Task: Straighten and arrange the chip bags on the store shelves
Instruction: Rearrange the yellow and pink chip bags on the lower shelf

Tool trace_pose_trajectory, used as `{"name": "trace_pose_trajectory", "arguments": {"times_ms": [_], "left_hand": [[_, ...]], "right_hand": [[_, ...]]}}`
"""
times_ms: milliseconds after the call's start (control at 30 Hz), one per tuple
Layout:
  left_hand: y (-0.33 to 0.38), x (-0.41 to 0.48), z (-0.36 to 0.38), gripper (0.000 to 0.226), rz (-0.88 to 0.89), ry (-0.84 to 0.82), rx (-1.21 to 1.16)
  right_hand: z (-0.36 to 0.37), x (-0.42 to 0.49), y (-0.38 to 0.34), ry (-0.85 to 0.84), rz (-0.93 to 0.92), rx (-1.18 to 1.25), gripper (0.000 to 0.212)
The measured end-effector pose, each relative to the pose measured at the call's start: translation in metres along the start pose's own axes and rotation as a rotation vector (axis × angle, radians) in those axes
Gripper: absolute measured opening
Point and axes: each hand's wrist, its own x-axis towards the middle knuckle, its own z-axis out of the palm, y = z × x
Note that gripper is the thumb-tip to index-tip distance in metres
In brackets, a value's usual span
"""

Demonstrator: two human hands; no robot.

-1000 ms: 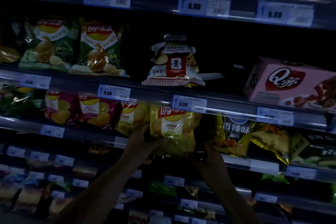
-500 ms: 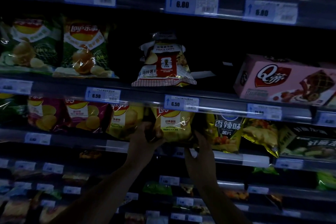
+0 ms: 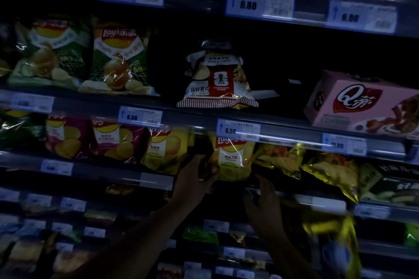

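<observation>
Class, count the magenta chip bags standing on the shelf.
2: magenta bag at left, second magenta bag beside it, both on the shelf the hands work on. More may hide behind.

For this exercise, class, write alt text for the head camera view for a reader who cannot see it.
In a dim store aisle, a person's left hand grips a yellow Lay's chip bag on a middle shelf while the right hand rests at the shelf edge below it. Green chip bags and a pink box sit above.
</observation>
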Motion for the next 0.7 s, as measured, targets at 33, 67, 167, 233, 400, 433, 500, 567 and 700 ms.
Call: {"name": "trace_pose_trajectory", "arguments": {"times_ms": [33,67,167,233,400,433,500,567,700], "left_hand": [[0.000,0.000,-0.001,0.051,0.005,-0.006,0.008],[-0.001,0.001,-0.002,0.051,0.005,-0.008,0.016],[0.000,0.006,-0.004,0.052,0.001,0.034,0.067],[0.004,0.009,-0.002,0.052,-0.018,0.056,0.080],[0.007,0.012,0.005,0.051,-0.068,0.060,0.075],[0.006,0.012,0.005,0.050,-0.060,0.068,0.089],[0.005,0.011,0.003,0.047,-0.041,0.078,0.084],[0.007,0.004,-0.004,0.039,-0.029,0.075,0.050],[-0.001,-0.016,-0.036,0.033,0.046,0.170,-0.026]], "right_hand": [[-0.003,0.004,0.002,-0.016,-0.012,-0.016,0.053],[-0.006,0.009,0.003,-0.043,-0.031,-0.027,0.051],[-0.012,0.024,0.002,-0.080,-0.094,-0.069,0.039],[-0.014,0.030,0.002,-0.043,-0.115,-0.063,0.034],[-0.012,0.032,0.006,0.017,-0.094,-0.003,0.031],[-0.012,0.032,0.005,0.037,-0.082,0.009,0.028],[-0.012,0.028,0.000,0.078,-0.096,0.029,0.021],[-0.011,0.020,-0.014,0.079,-0.165,0.072,0.011],[0.009,0.005,-0.054,-0.112,-0.277,0.173,0.009]]}}
